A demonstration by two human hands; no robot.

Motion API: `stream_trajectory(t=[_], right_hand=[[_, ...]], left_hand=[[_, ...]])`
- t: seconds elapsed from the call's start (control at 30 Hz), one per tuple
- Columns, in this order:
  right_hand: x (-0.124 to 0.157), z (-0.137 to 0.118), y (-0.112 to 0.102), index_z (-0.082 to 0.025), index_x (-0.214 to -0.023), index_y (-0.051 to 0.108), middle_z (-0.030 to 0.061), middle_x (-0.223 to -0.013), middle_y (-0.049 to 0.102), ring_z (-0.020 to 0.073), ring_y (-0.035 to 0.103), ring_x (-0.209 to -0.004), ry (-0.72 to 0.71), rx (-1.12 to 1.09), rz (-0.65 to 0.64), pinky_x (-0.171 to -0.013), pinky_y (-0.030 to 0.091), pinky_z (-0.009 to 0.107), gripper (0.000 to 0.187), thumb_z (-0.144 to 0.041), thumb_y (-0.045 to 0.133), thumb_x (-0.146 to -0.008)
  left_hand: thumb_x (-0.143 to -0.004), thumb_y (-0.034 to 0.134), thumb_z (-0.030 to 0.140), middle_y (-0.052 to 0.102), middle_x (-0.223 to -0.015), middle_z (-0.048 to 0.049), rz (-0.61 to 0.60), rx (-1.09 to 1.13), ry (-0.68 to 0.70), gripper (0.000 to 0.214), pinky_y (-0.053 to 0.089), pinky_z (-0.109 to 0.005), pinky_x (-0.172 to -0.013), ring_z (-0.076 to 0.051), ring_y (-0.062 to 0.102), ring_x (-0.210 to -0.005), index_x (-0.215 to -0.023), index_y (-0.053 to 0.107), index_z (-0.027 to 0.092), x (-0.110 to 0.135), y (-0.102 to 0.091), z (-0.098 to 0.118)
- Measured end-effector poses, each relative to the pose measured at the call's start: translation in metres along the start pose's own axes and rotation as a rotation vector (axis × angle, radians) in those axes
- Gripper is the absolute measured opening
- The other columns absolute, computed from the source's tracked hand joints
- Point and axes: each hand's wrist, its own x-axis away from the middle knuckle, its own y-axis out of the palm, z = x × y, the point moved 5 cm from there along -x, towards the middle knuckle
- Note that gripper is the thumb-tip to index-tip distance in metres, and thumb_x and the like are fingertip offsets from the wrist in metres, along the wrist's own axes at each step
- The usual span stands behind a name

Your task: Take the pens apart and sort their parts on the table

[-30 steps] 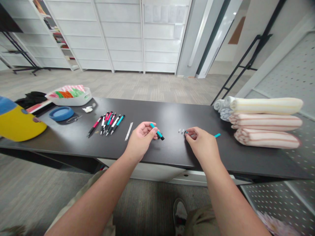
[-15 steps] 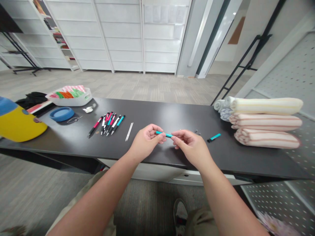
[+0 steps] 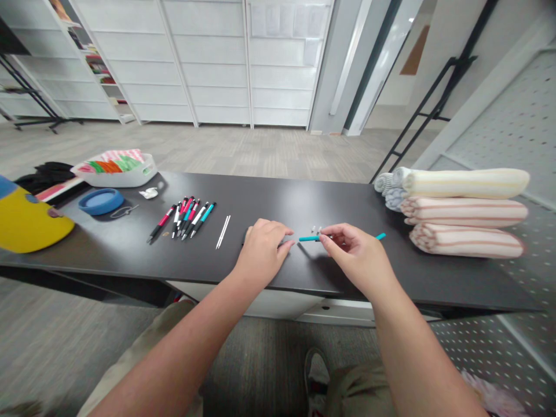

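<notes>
My right hand (image 3: 356,255) pinches one end of a teal pen barrel (image 3: 309,238) and holds it level just above the black table (image 3: 130,249). My left hand (image 3: 266,246) rests knuckles up on the table just left of the barrel's free end. Its fingers are curled under, and what they cover is hidden. Tiny white pen parts (image 3: 316,229) lie just behind the barrel. Another teal pen piece (image 3: 380,236) lies beyond my right hand.
Several red, teal and black pens (image 3: 186,211) lie in a row at centre left, with two white refills (image 3: 223,231) beside them. Further left are a blue round lid (image 3: 101,201), a white tray (image 3: 143,174) and a yellow object (image 3: 26,223). Rolled towels (image 3: 464,211) are stacked at the right.
The two hands held the teal barrel together half a second ago. Now only my right hand holds it, shifted right, and my left hand has dropped onto the table.
</notes>
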Motion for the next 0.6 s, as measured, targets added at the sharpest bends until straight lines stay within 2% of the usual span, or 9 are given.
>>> stream_trajectory(t=[0.17, 0.3, 0.43, 0.6], right_hand=[[0.0, -0.023, 0.0, -0.023, -0.1, 0.078, 0.0051, -0.088, 0.075, 0.02, 0.068, -0.075, -0.128, 0.132, 0.036, -0.07, 0.054, 0.032, 0.025, -0.046, 0.071, -0.093], [0.0, -0.038, 0.004, -0.023, -0.103, 0.079, 0.0065, -0.094, 0.076, 0.0203, 0.069, -0.079, -0.261, 0.207, 0.031, -0.075, 0.056, 0.034, 0.022, -0.041, 0.067, -0.098], [0.001, -0.045, 0.008, -0.024, -0.105, 0.078, 0.0053, -0.097, 0.077, 0.02, 0.07, -0.082, -0.307, 0.237, 0.038, -0.08, 0.056, 0.033, 0.02, -0.038, 0.065, -0.1], [0.004, -0.054, 0.002, -0.024, -0.108, 0.076, 0.0052, -0.097, 0.078, 0.0208, 0.071, -0.081, -0.348, 0.276, 0.092, -0.08, 0.055, 0.033, 0.021, -0.039, 0.063, -0.102]], left_hand=[[-0.096, 0.074, 0.029, 0.075, -0.118, -0.008, -0.082, -0.114, 0.041, 0.017, 0.041, -0.045, -0.09, -0.03, 0.059, -0.112, -0.112, 0.075, 0.023, 0.002, 0.004, 0.005], [-0.096, 0.073, 0.03, 0.075, -0.114, -0.0074, -0.108, -0.127, 0.057, 0.011, 0.038, -0.045, -0.088, -0.029, 0.058, -0.11, -0.105, 0.078, 0.024, 0.001, 0.008, 0.006], [-0.097, 0.073, 0.031, 0.076, -0.114, -0.007, -0.104, -0.135, 0.047, 0.012, 0.037, -0.044, -0.087, -0.029, 0.058, -0.108, -0.104, 0.078, 0.023, 0.001, 0.009, 0.005], [-0.097, 0.073, 0.03, 0.076, -0.112, -0.0064, -0.112, -0.126, 0.034, 0.011, 0.037, -0.044, -0.086, -0.029, 0.059, -0.107, -0.104, 0.078, 0.024, 0.001, 0.01, 0.004]])
